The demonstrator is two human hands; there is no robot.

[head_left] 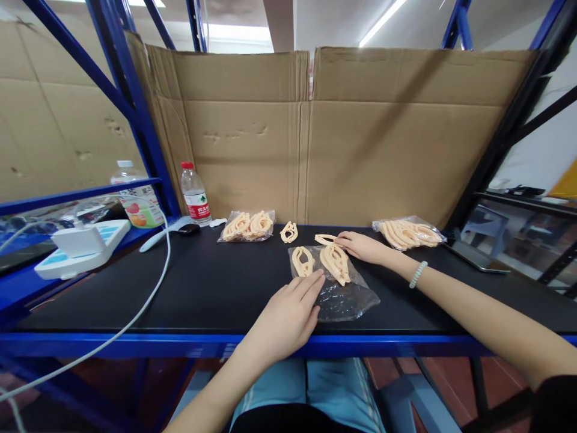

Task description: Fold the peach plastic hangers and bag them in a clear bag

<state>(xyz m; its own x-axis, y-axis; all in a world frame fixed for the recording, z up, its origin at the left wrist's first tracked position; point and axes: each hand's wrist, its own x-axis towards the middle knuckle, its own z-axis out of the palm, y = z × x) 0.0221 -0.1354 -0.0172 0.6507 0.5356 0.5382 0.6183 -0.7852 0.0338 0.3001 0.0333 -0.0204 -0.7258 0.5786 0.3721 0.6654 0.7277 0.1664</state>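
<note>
A clear plastic bag (345, 304) lies flat on the black table top in front of me. Two groups of beige oval looped pieces, perhaps clips, rest on or in it: the left piece (302, 262) and a stack of pieces (336, 263) to its right. My left hand (288, 313) lies over the bag's left side, fingers outstretched, fingertips by the left piece. Behind the stack, my right hand (363, 246) has its fingers closed at the end of another beige looped piece (324, 239). A single beige piece (289, 232) lies apart, behind the bag.
Filled bags of beige pieces sit at the back left (247, 226) and back right (408, 233). A red-capped water bottle (195, 195) stands by the cardboard wall (243, 138). A white cable (155, 288) hangs across the left side, near a power strip (85, 249).
</note>
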